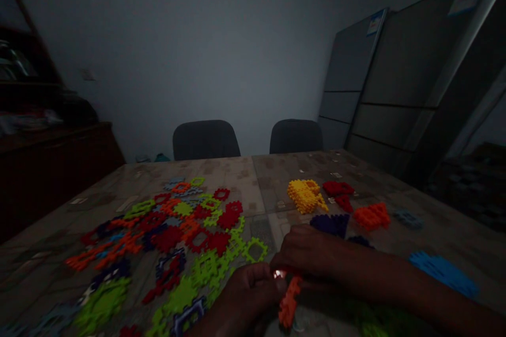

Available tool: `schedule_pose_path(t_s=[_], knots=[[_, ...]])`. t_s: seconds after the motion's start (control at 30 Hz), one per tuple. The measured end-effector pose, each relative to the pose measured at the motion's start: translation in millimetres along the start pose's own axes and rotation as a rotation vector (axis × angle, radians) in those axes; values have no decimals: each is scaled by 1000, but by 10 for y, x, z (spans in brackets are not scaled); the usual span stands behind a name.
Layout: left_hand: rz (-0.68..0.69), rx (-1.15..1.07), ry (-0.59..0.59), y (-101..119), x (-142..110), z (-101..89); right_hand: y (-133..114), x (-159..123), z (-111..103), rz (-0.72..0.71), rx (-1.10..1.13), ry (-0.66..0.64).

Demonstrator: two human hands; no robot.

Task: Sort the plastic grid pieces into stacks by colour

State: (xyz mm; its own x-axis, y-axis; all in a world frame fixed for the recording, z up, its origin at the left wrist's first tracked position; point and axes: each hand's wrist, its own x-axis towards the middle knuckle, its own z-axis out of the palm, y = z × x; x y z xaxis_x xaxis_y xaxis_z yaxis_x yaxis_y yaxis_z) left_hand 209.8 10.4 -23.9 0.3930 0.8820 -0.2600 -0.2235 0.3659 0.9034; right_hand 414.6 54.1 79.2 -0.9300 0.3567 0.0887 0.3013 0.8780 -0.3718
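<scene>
Close to the table's near edge, my left hand [251,292] and my right hand [310,253] meet around an orange interlocking plastic piece [290,303] with notched edges. My left thumb and fingers pinch at its left side. The right hand curls over it from above, its fingertips partly hidden. A small bright glint shows between the fingers. To the left of my hands lie lime green pieces [207,268], and beyond the right hand sits a dark purple piece [330,224].
Loose red, orange, green and blue pieces [169,239] spread over the table's left. A yellow stack [304,196], red pieces [338,188], an orange stack [371,216] and blue pieces [445,273] stand to the right. Two chairs [206,139] are behind the table [272,174].
</scene>
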Motion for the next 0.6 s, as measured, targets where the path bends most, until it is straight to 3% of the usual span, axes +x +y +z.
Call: schedule_pose_path(t_s=[0.1, 0.23, 0.3, 0.43, 0.6], knots=[[35, -36, 52, 118, 16, 83, 21, -63, -48, 69, 66, 140], [83, -164, 167, 217, 103, 196, 121, -200, 21, 467, 394, 491], [109, -187, 213, 249, 159, 262, 158, -230, 118, 611, 617, 523], [181, -83, 209, 252, 280, 366, 146, -192, 299, 596, 935, 535], [254, 13, 190, 193, 460, 416, 75, -145, 337, 577, 1088, 634]])
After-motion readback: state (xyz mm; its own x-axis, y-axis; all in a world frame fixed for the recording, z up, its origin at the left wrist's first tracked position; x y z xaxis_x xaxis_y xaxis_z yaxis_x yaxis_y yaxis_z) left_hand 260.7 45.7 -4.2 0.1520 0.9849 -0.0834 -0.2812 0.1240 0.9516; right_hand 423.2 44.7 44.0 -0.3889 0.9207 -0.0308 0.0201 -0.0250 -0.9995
